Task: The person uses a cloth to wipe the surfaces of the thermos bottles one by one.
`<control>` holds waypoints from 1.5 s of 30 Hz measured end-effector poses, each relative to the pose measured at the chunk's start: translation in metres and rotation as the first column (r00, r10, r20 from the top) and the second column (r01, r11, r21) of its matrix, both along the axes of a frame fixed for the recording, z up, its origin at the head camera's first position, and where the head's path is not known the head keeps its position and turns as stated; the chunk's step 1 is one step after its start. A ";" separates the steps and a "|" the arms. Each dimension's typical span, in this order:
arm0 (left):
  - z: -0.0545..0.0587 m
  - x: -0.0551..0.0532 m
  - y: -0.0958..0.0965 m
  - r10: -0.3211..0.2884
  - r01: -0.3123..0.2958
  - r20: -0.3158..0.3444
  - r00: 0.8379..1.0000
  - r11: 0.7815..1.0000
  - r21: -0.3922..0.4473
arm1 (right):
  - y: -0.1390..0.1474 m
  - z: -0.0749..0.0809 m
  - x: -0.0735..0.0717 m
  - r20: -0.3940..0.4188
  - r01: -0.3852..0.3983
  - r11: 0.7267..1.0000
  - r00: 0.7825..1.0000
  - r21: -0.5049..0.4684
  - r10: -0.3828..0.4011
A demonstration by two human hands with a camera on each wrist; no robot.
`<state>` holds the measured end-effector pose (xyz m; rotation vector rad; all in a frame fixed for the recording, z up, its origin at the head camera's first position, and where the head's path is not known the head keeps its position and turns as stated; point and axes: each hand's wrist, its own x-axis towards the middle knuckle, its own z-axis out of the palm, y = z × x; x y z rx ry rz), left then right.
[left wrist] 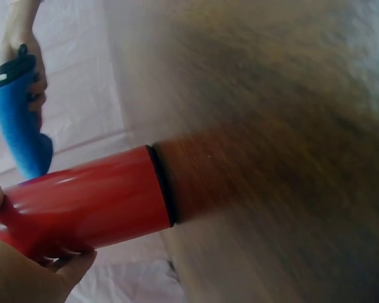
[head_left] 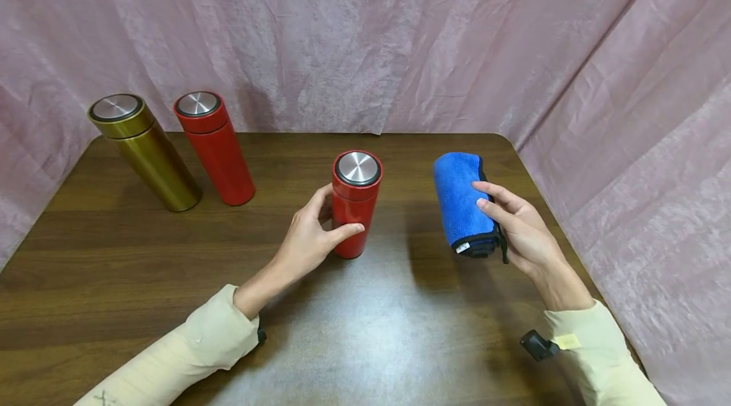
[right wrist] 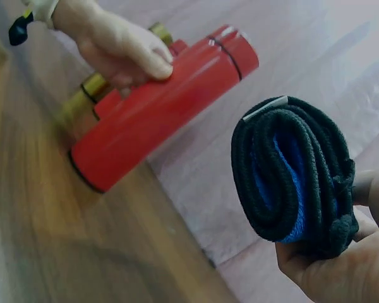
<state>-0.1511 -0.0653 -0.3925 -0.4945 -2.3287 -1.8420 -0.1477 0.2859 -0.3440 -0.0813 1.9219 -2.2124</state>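
My left hand (head_left: pixel 308 238) grips a red thermos flask (head_left: pixel 355 206) around its body, the thumb across the near side. The flask stands upright, with a round steel top in a black ring. Its dark bottom rim shows close over the table in the left wrist view. To the right, a rolled blue towel (head_left: pixel 461 200) with black edging is held up above the table by my right hand (head_left: pixel 528 238), thumb and fingers pinching its right side. In the right wrist view the towel's end (right wrist: pixel 290 183) shows its coiled layers and a small white label.
At the back left of the brown wooden table (head_left: pixel 114 279) stand a gold thermos flask (head_left: pixel 157 165) and a second red flask (head_left: pixel 221 162), side by side. A pink curtain (head_left: pixel 342 38) hangs behind the table and along its right side.
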 end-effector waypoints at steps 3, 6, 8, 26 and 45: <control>0.000 0.000 -0.001 -0.005 0.005 0.008 1.000 1.000 -0.007 | -0.004 0.009 0.002 -0.054 -0.048 0.999 0.997 0.010 0.048; 0.001 0.001 -0.002 -0.011 0.011 0.010 1.000 1.000 -0.020 | -0.010 0.018 0.004 -0.103 -0.087 0.996 0.991 0.026 0.089; 0.002 0.001 -0.002 -0.015 0.016 0.013 1.000 0.999 -0.030 | -0.015 0.024 0.005 -0.131 -0.114 0.993 0.985 0.027 0.116; 0.004 0.000 -0.009 -0.035 0.034 -0.023 0.999 0.998 -0.050 | -0.060 0.065 0.000 -0.238 -0.264 0.962 0.933 0.064 0.271; 0.008 -0.005 -0.011 -0.055 0.054 -0.009 0.998 0.995 -0.089 | -0.067 0.101 0.009 -0.206 -0.233 0.824 0.900 0.517 0.384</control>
